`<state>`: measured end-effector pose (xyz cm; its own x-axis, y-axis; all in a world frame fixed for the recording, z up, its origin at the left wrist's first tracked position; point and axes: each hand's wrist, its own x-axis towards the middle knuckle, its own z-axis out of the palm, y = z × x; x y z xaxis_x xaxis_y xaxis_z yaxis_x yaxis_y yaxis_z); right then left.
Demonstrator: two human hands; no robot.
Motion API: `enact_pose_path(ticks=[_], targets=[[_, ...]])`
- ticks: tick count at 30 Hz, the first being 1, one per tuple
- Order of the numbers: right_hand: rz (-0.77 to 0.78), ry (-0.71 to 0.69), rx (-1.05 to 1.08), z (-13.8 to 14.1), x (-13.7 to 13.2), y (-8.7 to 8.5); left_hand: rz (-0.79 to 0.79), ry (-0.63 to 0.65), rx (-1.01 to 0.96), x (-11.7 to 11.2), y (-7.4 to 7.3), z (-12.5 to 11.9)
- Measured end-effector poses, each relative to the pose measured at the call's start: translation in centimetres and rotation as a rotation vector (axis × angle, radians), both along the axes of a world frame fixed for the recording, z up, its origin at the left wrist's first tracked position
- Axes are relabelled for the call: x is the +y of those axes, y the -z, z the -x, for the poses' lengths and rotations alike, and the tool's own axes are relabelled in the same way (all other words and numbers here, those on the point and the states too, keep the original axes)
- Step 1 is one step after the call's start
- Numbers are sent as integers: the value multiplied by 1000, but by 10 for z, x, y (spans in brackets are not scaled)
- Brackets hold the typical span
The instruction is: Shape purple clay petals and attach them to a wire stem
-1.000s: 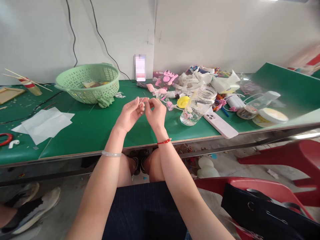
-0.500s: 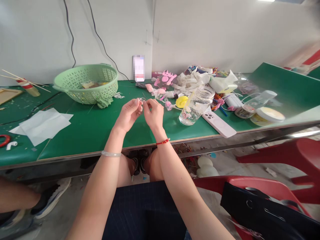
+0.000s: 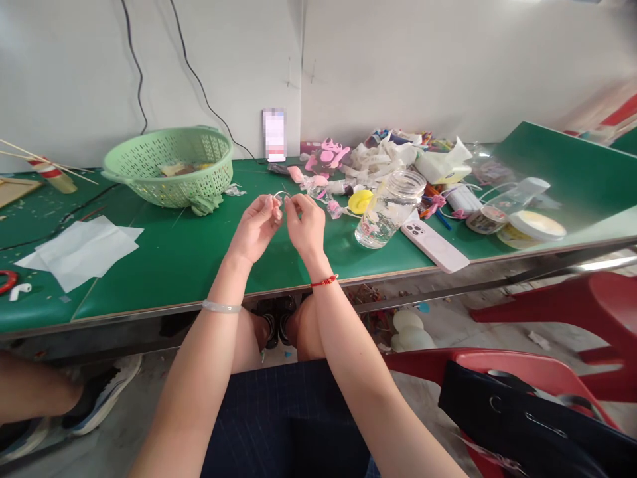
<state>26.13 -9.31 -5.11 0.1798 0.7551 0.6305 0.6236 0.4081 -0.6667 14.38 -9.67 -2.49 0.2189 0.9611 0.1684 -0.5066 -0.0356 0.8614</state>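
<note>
Between my fingertips arcs a thin whitish strip [image 3: 281, 194], too small to identify further. My left hand [image 3: 255, 228] pinches its left end, and my right hand [image 3: 305, 226] pinches the other end. Both hands are close together above the green table [image 3: 189, 265], near its front edge. To the right of my right hand, a yellow round piece [image 3: 360, 201] and a clear jar [image 3: 385, 212] stand nearest. The jar is tilted in view and contains clear contents. Pink wrapped bits [image 3: 334, 209] lie just beyond my right hand.
A green basket [image 3: 169, 166] stands back left, beside white sheets [image 3: 89, 249]. An upright phone [image 3: 274, 135] leans on the wall. Right of the jar are a pale phone [image 3: 434, 245], a lidded tub [image 3: 531, 229] and piled wrappings [image 3: 383, 159]. Red chairs [image 3: 527, 378] stand right.
The whitish strip now shows as a wider arc between my fingertips. My hands keep nearly the same place, and the view has shifted slightly.
</note>
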Motion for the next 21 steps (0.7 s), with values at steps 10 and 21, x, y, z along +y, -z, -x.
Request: enact_pose_path(ticks=[10, 21], targets=[[-73, -52, 238, -1, 1, 3, 131, -114, -62, 7, 4, 1], [-58, -213, 459, -3, 11, 8, -20, -428, 240, 12, 16, 4]])
